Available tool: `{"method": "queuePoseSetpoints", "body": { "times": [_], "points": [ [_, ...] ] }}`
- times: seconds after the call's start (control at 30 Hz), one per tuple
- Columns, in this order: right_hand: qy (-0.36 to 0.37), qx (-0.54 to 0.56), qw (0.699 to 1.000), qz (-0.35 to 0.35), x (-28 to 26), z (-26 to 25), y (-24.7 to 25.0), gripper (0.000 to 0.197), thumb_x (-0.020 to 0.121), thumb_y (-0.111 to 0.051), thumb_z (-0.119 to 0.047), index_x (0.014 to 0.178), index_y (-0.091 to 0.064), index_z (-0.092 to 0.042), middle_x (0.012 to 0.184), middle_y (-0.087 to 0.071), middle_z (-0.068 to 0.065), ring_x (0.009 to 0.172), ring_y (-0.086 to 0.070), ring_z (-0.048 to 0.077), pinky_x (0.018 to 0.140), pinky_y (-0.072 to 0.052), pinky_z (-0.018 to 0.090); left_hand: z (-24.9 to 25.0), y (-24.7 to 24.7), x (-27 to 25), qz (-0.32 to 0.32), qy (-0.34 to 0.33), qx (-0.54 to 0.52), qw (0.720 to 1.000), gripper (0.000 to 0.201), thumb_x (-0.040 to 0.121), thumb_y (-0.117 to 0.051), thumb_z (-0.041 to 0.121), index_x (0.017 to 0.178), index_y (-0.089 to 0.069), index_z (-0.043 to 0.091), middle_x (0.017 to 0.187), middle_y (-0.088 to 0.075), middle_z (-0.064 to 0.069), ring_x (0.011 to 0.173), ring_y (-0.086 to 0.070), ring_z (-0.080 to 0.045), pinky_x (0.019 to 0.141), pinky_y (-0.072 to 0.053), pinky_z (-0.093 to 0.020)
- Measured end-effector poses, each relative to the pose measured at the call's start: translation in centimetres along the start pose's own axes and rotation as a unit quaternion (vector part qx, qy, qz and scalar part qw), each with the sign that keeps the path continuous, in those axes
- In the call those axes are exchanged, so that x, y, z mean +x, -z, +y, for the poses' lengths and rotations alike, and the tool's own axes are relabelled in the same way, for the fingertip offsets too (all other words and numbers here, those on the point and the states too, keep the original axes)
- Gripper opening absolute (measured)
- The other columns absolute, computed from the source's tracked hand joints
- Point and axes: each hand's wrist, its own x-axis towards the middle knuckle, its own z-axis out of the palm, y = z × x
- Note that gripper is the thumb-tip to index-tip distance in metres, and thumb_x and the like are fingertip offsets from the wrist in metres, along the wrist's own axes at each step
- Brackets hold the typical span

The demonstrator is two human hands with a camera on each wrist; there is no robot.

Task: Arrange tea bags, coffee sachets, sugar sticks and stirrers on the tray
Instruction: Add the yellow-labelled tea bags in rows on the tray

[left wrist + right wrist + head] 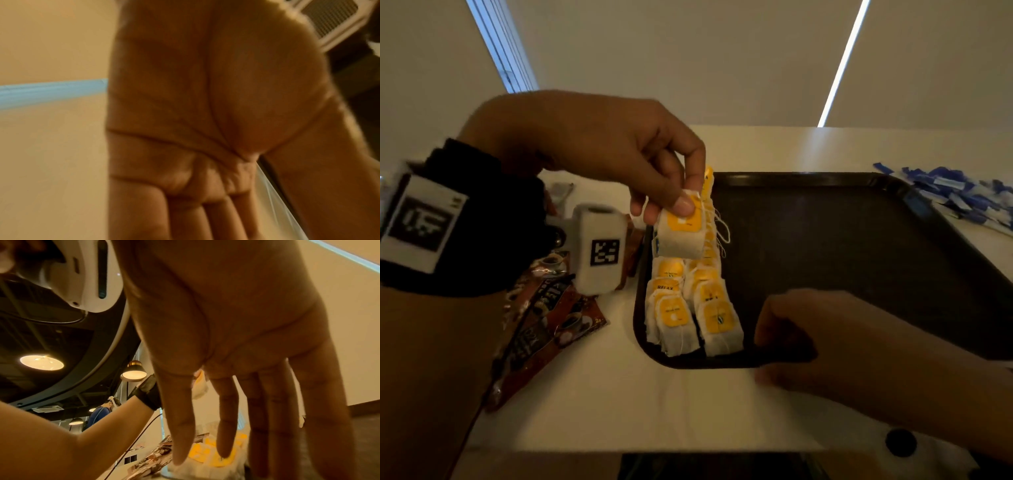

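Note:
A dark tray (859,260) lies on the white table. Two rows of tea bags (698,308) with yellow tags fill its left side. My left hand (671,205) hovers above the far end of the rows and pinches one tea bag (681,236) by its top between thumb and fingers. My right hand (780,329) is blurred at the tray's front rim, just right of the rows. In the right wrist view its fingers (265,418) hang straight and spread above the tea bags (205,452), holding nothing. The left wrist view shows only a blurred palm (185,97).
Brown coffee sachets (551,308) lie in a loose pile on the table left of the tray, partly under my left wrist. Blue-and-white sugar sticks (962,195) are heaped beyond the tray's far right corner. The table's front edge (619,448) runs close below the tray.

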Motion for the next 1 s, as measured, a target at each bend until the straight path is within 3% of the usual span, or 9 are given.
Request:
{"method": "queuePoseSetpoints", "body": {
  "times": [0.17,0.23,0.33,0.57,0.73,0.83,0.9,0.97,1.0],
  "points": [
    [0.003,-0.057,0.996,-0.069,-1.4,0.1,-0.9,0.062,0.083,-0.057,-0.052,0.136,-0.025,-0.049,0.140,-0.027,-0.020,0.125,-0.034,0.007,0.101,-0.037,0.031,-0.5,-5.3,-0.9,-0.044,0.038,-0.014,0.998,0.010,0.076,-0.068,0.029,0.083,-0.062,0.025,0.071,-0.072,-0.004,0.064,-0.068,-0.011,0.063,-0.054,-0.022],
    [0.036,-0.077,0.995,-0.048,-2.0,0.2,-1.2,0.064,0.084,-0.054,-0.055,0.139,-0.021,-0.048,0.142,-0.026,-0.021,0.127,-0.034,0.006,0.101,-0.037,0.030,-1.2,-7.4,-1.7,-0.056,0.056,-0.049,0.996,0.008,0.081,-0.067,0.025,0.085,-0.061,0.024,0.073,-0.072,-0.004,0.066,-0.068,-0.011,0.061,-0.052,-0.020],
    [0.055,-0.100,0.993,-0.025,-2.7,0.4,-1.5,0.065,0.086,-0.051,-0.057,0.141,-0.018,-0.046,0.144,-0.024,-0.021,0.128,-0.034,0.006,0.099,-0.036,0.027,-2.0,-9.2,-2.2,0.002,0.094,-0.087,0.992,0.008,0.083,-0.066,0.021,0.089,-0.061,0.020,0.074,-0.072,-0.006,0.066,-0.068,-0.013,0.056,-0.051,-0.019],
    [0.075,-0.103,0.992,0.018,-3.0,1.1,-2.4,0.067,0.086,-0.050,-0.057,0.142,-0.014,-0.046,0.147,-0.023,-0.021,0.131,-0.032,0.005,0.101,-0.033,0.026,-3.0,-10.5,-1.4,0.071,0.144,-0.097,0.982,0.008,0.087,-0.064,0.018,0.090,-0.058,0.020,0.065,-0.070,0.007,0.058,-0.064,-0.005,0.049,-0.048,-0.015],
    [0.086,-0.101,0.991,0.033,-3.0,1.4,-2.7,0.068,0.086,-0.049,-0.058,0.143,-0.013,-0.045,0.147,-0.024,-0.021,0.130,-0.032,0.005,0.100,-0.034,0.025,-2.4,-11.4,-2.2,0.141,0.109,0.148,0.973,0.022,0.082,-0.070,0.032,0.094,-0.052,0.033,0.089,-0.058,0.016,0.071,-0.052,0.014,0.061,-0.041,-0.007],
    [0.084,-0.100,0.991,0.033,-2.8,1.4,-2.7,0.068,0.086,-0.049,-0.057,0.143,-0.014,-0.045,0.147,-0.025,-0.020,0.130,-0.034,0.006,0.100,-0.036,0.025,-1.3,-12.7,-3.1,0.220,0.056,0.264,0.937,0.030,0.084,-0.063,0.037,0.110,-0.050,0.033,0.106,-0.045,0.018,0.083,-0.043,0.008,0.076,-0.039,-0.012],
    [0.085,-0.096,0.991,0.031,-2.7,1.4,-2.7,0.067,0.086,-0.049,-0.056,0.142,-0.015,-0.044,0.146,-0.026,-0.019,0.129,-0.034,0.006,0.100,-0.036,0.026,-0.6,-13.9,-3.6,0.220,0.027,0.286,0.932,0.028,0.087,-0.057,0.038,0.114,-0.051,0.032,0.112,-0.042,0.016,0.098,-0.036,0.006,0.088,-0.038,-0.016],
    [0.091,-0.090,0.991,0.038,-2.7,1.3,-2.7,0.064,0.087,-0.049,-0.056,0.142,-0.017,-0.044,0.145,-0.027,-0.019,0.129,-0.035,0.006,0.099,-0.036,0.025,-0.3,-15.0,-3.7,0.185,-0.020,0.329,0.926,0.024,0.089,-0.061,0.031,0.112,-0.060,0.025,0.113,-0.052,0.009,0.101,-0.045,-0.001,0.087,-0.043,-0.019],
    [0.095,-0.088,0.991,0.044,-2.7,1.3,-2.8,0.064,0.087,-0.048,-0.056,0.142,-0.017,-0.045,0.145,-0.027,-0.020,0.129,-0.034,0.005,0.099,-0.036,0.024,-0.5,-15.3,-3.8,0.165,-0.045,0.360,0.917,0.023,0.084,-0.070,0.024,0.106,-0.065,0.021,0.104,-0.060,0.003,0.092,-0.056,-0.007,0.078,-0.051,-0.023]
  ]
}}
